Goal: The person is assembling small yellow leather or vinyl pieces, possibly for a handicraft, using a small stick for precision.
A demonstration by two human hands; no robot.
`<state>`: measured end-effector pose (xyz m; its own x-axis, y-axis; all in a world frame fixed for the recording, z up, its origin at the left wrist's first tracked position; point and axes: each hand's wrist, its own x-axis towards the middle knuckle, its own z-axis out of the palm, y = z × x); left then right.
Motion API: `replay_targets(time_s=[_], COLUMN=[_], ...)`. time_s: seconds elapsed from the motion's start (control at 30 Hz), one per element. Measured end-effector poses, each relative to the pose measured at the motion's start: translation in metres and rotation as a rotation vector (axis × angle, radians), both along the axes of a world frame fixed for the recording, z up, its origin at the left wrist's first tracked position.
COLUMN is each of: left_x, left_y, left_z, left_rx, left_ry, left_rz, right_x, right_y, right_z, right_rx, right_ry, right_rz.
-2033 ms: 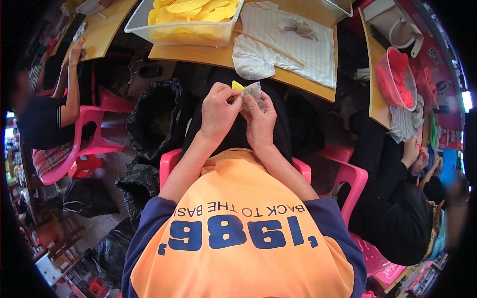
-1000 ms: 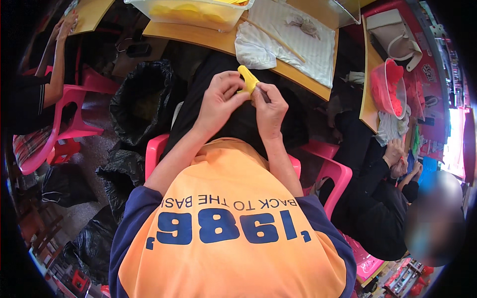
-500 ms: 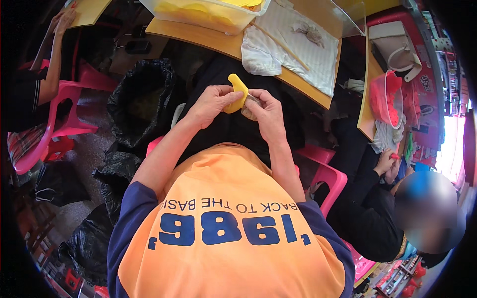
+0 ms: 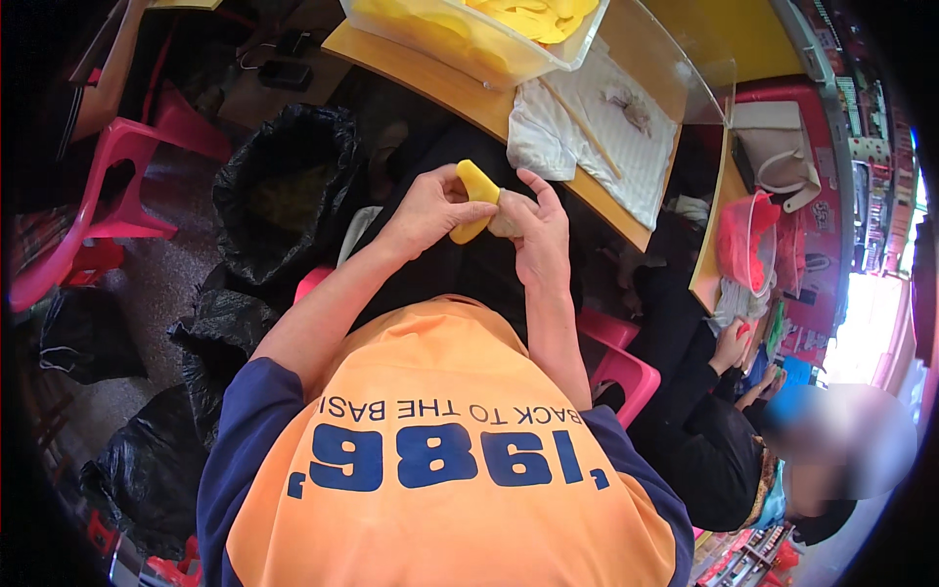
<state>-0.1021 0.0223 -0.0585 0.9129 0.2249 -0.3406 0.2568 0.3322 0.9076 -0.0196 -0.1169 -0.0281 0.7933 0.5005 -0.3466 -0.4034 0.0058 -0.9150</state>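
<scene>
In front of my lap, my left hand (image 4: pixel 425 210) pinches a flat, curved yellow piece (image 4: pixel 476 184) between thumb and fingers. The piece looks smooth and stands tilted, its material not certain. My right hand (image 4: pixel 541 227) is closed round a small, crumpled, greyish-beige cloth (image 4: pixel 508 213). That cloth touches the right edge of the yellow piece. The index finger of my right hand lifts away, while the remaining fingers are partly hidden behind the cloth.
A clear plastic bin (image 4: pixel 430 44) of yellow pieces stands on the wooden table (image 4: pixel 391 61) ahead. Right of it lies a white towel (image 4: pixel 641 171) with a thin stick (image 4: pixel 584 130). An open black bag (image 4: pixel 240 230) sits left. At right, a co-worker's hand (image 4: pixel 729 349) holds something red beside a red-filled tub (image 4: pixel 758 240).
My right hand has turned, its index finger lifting, and the cloth now sits against the yellow piece's edge. The yellow piece has tilted in my left hand. The whole view has shifted slightly.
</scene>
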Motion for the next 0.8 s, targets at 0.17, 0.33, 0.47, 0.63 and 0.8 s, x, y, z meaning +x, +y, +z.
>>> replay_targets(time_s=[0.17, 0.33, 0.47, 0.63, 0.8], left_x=[0.0, 0.0, 0.002, 0.004, 0.003], left_y=[0.002, 0.005, 0.004, -0.006, -0.005], left_z=[-0.008, 0.002, -0.001, -0.006, -0.008], left_rx=[-0.108, -0.264, -0.357, -0.43, -0.502], left_ry=[-0.133, -0.071, -0.029, -0.053, -0.064], left_rz=[0.14, 0.096, 0.05, 0.138, 0.21], right_x=[-0.002, -0.011, -0.018, -0.006, -0.013], right_y=[-0.001, 0.003, 0.009, 0.009, 0.005], right_z=[0.003, 0.001, -0.004, -0.023, -0.022], right_rx=[0.034, -0.027, -0.127, -0.31, -0.131], right_ry=[0.074, -0.186, -0.487, -0.835, -0.515], right_rz=[0.054, 0.02, -0.127, -0.132, -0.035])
